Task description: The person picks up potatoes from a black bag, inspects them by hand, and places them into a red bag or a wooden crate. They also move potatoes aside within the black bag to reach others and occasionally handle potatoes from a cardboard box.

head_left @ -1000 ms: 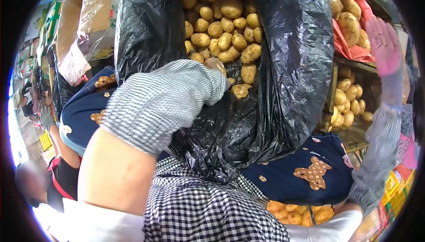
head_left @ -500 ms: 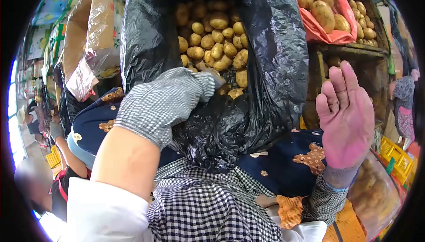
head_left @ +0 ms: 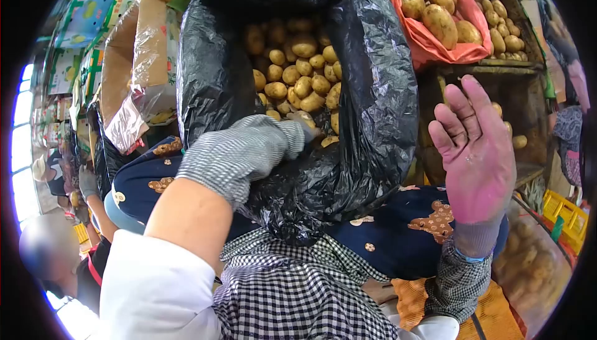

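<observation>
My left hand, under a checked sleeve cover, reaches into the box lined with a black plastic bag. It is down at the near edge of the potatoes inside. The cuff hides most of its fingers, so any grip on a potato there is not clear. My right hand, in a pink-palmed glove, is raised to the right of the bag with its palm showing. Its fingers are extended and nothing is in them. Behind it is a wooden crate with a few potatoes.
A red bag of larger potatoes stands at the upper right, beside a crate of small potatoes. Cardboard is at the left. A clear sack of potatoes lies at the lower right. Another person works at the left edge.
The view has shifted slightly, and more potatoes show in the wooden crate behind my right hand. My left hand remains in the black bag; my right hand stays raised with its fingers extended.
</observation>
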`<state>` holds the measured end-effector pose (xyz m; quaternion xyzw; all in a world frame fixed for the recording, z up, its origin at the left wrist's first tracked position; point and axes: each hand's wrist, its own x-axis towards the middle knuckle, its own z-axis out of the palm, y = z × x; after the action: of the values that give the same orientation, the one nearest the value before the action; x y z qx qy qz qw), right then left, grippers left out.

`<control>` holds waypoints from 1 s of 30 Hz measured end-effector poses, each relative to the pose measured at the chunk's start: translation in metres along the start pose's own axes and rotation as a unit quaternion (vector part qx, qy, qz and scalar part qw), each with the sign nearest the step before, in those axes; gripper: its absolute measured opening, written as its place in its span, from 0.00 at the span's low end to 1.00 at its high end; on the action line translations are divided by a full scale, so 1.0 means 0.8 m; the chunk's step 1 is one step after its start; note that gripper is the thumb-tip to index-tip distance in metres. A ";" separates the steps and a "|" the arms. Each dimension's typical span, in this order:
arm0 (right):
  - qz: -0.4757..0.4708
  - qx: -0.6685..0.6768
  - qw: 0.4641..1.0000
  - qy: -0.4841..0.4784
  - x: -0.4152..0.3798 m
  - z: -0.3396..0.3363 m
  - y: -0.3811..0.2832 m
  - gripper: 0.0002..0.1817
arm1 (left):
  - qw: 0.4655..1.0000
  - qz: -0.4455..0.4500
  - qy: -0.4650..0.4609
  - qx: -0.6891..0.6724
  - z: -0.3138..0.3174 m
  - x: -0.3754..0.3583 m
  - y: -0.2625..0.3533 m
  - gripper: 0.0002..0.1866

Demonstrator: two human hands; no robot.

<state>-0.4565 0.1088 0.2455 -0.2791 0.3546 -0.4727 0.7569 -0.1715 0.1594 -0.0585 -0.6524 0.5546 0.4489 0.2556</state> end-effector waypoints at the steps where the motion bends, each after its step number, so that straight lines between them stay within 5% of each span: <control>1: 0.006 0.009 1.000 0.010 -0.001 0.001 0.002 0.31 | 1.000 0.006 0.010 0.009 0.012 0.014 0.001 0.31; 10: 0.011 -0.047 0.997 0.065 0.023 -0.011 0.031 0.26 | 0.988 0.106 0.066 -0.090 0.058 0.102 -0.045 0.30; 12: 0.013 -0.086 0.993 0.077 0.028 -0.009 0.044 0.25 | 0.945 0.022 0.003 -0.326 -0.011 -0.039 0.004 0.29; 13: 0.009 -0.123 0.988 0.091 0.031 -0.007 0.051 0.25 | 0.868 -0.070 -0.054 -0.489 -0.032 -0.086 0.021 0.30; 15: -0.025 -0.204 0.974 0.092 0.036 -0.009 0.067 0.26 | 0.820 -0.032 -0.090 -0.564 -0.065 -0.151 0.018 0.30; 17: -0.193 -0.411 0.891 0.028 0.043 -0.023 0.101 0.31 | 0.753 0.023 -0.138 -0.643 -0.088 -0.190 0.002 0.31; 19: -0.244 -0.668 0.703 -0.034 0.033 0.002 0.095 0.37 | 0.728 0.109 -0.169 -0.655 -0.099 -0.204 -0.036 0.31; 21: -0.233 -0.724 0.646 -0.069 0.042 -0.033 0.136 0.41 | 0.647 0.155 -0.172 -0.726 -0.126 -0.266 -0.067 0.31; 23: -0.201 -0.744 0.636 -0.045 0.027 -0.007 0.153 0.49 | 0.632 0.143 -0.087 -0.757 -0.155 -0.319 -0.094 0.31; 27: -0.189 -0.791 0.582 -0.014 0.016 0.050 0.143 0.48 | 0.510 0.237 -0.100 -0.821 -0.223 -0.351 -0.192 0.30; 29: -0.223 -0.784 0.579 -0.008 0.021 0.024 0.158 0.47 | 0.529 0.267 0.011 -0.806 -0.298 -0.360 -0.242 0.28; 30: -0.217 -0.795 0.566 -0.010 0.019 0.036 0.154 0.45 | 0.529 0.351 0.120 -0.763 -0.348 -0.342 -0.274 0.25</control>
<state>-0.3652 0.1463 0.1651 -0.8417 0.5083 -0.1467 0.1076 0.1267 0.1191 0.2731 -0.3993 0.2103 0.6719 -0.5872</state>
